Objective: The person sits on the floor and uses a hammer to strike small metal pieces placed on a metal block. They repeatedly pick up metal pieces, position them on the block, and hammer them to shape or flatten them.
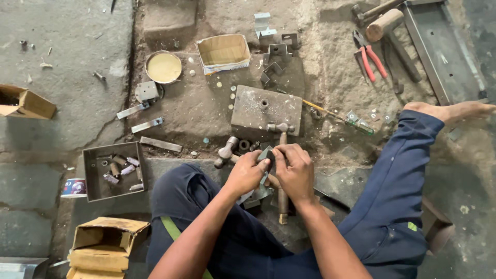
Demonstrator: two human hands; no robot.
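Left hand (247,173) and right hand (295,170) both pinch one small dark metal piece (267,155) over the lap. Ahead, a scuffed grey steel block (266,109); a wooden-handled hammer (281,170) lies beneath the right hand.

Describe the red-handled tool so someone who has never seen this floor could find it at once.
Start at the long grey metal tray lying in the top right corner of the floor. Just left of it lie a wooden mallet and some dark tools; among them are the pliers, jaws pointing up and away. Their bright red handles set them apart, since everything around them is grey, brown or black.
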